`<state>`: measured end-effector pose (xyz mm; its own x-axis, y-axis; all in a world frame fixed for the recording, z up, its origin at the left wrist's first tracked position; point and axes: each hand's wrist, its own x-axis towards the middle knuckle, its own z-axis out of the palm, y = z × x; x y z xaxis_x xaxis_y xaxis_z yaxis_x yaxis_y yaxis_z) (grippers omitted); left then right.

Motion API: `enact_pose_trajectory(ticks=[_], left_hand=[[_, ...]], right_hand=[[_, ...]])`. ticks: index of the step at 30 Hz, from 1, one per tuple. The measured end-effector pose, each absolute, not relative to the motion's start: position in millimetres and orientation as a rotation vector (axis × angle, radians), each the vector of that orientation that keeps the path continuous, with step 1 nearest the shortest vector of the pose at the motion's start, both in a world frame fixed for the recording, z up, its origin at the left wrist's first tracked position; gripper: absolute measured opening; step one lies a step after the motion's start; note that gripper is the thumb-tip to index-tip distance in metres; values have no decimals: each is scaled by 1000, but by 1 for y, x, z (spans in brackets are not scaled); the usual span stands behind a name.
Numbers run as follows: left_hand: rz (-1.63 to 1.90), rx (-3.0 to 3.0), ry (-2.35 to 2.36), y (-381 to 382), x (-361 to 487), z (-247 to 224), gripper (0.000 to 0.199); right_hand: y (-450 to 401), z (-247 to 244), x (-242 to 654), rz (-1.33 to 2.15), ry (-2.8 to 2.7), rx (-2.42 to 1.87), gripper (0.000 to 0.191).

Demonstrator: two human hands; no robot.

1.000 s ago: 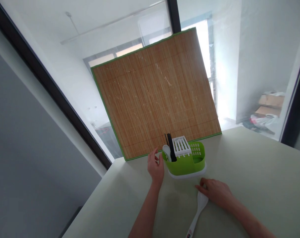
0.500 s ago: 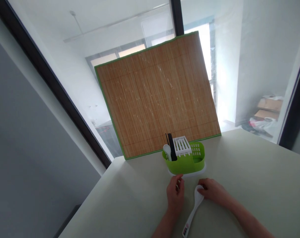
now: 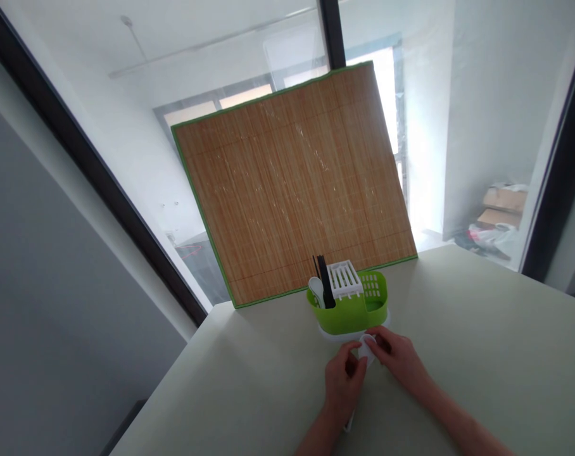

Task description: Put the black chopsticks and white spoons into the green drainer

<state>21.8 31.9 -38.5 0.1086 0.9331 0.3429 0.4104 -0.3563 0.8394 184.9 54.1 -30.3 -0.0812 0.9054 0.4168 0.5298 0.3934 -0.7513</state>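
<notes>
The bamboo mat (image 3: 292, 190) stands behind the green holder (image 3: 345, 321). In front of this holder, the left hand (image 3: 343, 380) now joins the right hand (image 3: 400, 356), unlike 0.5 seconds ago. Fingers of both are narrow, pinching the bowl of the white spoon (image 3: 365, 350), just before the holder; its handling becomes 2-handed.

Lower centre of frame: the left hand (image 3: 344, 380) and right hand (image 3: 398, 356) grip the head of a white spoon (image 3: 368, 345). Above them, a green holder (image 3: 343, 323) with a white slotted rack (image 3: 347, 293) stands on the table (image 3: 482, 323). Upper centre: a bamboo mat (image 3: 297, 190) stands before the glass (image 3: 401, 25).
</notes>
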Motion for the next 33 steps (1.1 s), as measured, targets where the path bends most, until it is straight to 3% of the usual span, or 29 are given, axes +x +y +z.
enact_pose_trajectory(ticks=[14,21,25,29,33], left_hand=[[1346,1812,1340,31,18,-17,22],[2054,1546,1407,67,-18,65,23],[2250,1562,1445,96,-31,109,26],[2141,1769,1650,117,-34,111,25],[1722,1950,1920,131,-35,92,27]], right_hand=[[39,-22,179,539,-1748,-1076,28],[34,-20,179,505,-1822,-1095,26],[35,-20,177,449,-1874,-1102,23],[39,-24,177,376,-1895,-1151,21],[40,-28,176,346,-1928,-1183,20]])
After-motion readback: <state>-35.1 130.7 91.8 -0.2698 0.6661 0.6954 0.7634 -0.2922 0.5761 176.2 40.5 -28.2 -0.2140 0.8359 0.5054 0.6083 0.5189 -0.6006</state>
